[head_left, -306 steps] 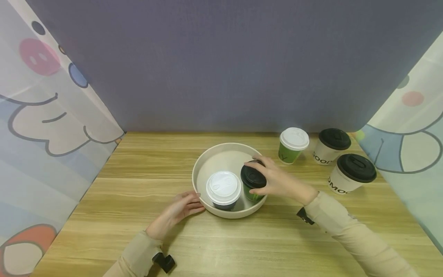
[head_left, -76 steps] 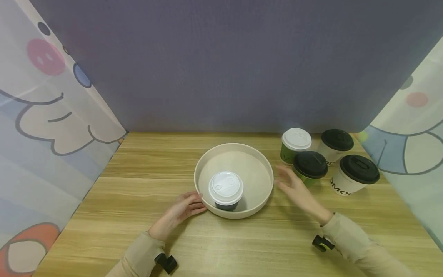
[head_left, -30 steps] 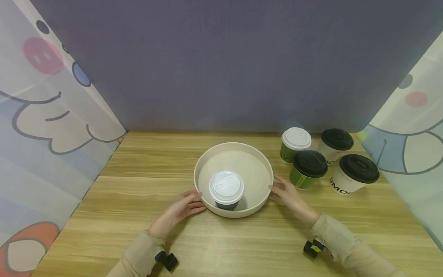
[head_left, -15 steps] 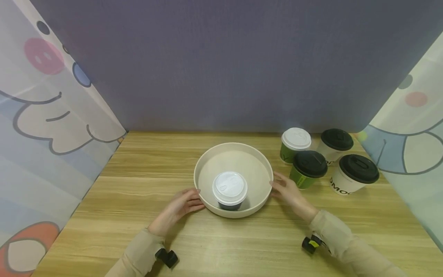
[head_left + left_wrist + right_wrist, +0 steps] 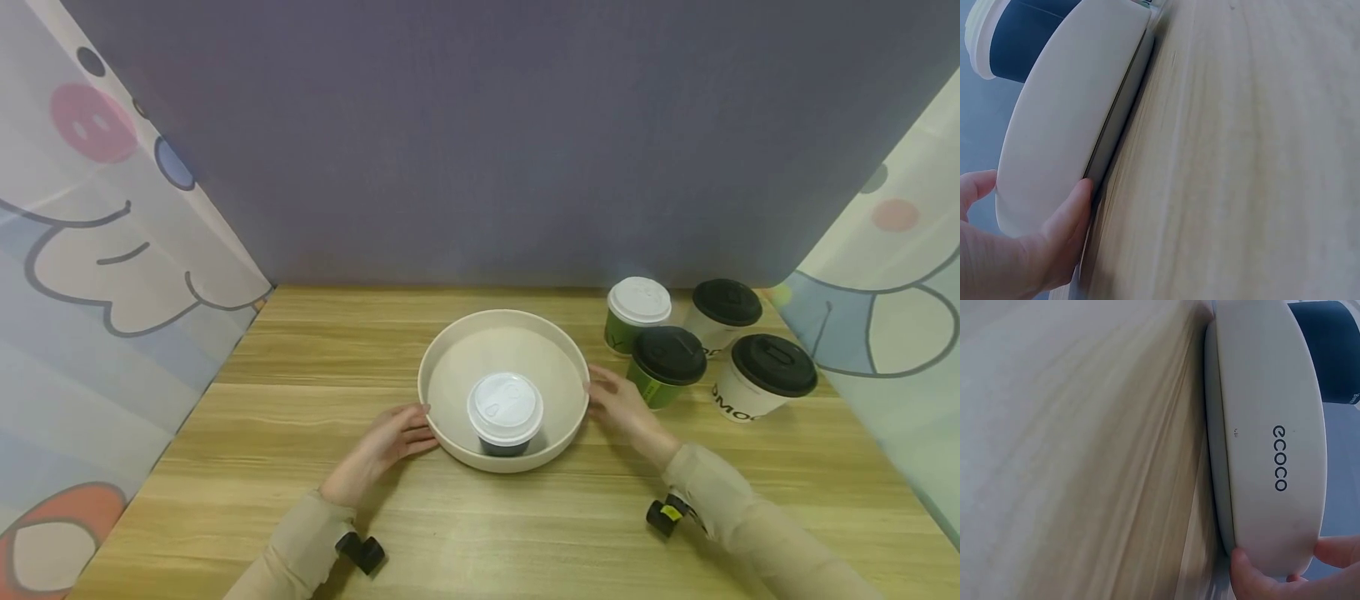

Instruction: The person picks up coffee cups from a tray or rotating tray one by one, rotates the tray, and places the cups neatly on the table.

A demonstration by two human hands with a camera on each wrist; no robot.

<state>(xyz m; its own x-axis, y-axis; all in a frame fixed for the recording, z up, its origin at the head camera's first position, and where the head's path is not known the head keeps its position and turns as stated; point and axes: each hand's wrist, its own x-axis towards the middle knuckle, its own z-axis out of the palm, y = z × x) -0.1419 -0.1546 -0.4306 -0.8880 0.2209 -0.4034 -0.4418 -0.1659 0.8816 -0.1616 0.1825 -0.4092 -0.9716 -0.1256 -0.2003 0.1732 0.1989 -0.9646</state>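
A round cream tray (image 5: 465, 354) with a raised rim rests on the wooden table. Inside it, near the front, stands a dark paper cup with a white lid (image 5: 506, 408). My left hand (image 5: 386, 442) holds the tray's left side, thumb at the rim and fingers low on the outer wall, as the left wrist view shows. On the opposite side my right hand (image 5: 622, 412) pinches the rim the same way. In the right wrist view, lettering "ecoco" shows on the tray wall (image 5: 1266, 381), and the cup's dark side (image 5: 1329, 353) rises beyond it.
Right of the tray stand a green cup with a white lid (image 5: 637, 312), a green cup with a black lid (image 5: 667, 358) and two white cups with black lids (image 5: 726, 308), (image 5: 768, 375). A grey panel (image 5: 480, 150) backs the table; printed curtains flank it.
The black-lidded green cup has left the tray for the group at right. My right hand then took the rim. Lately the white-lidded cup shifts right within the tray; both hands slide slightly away.
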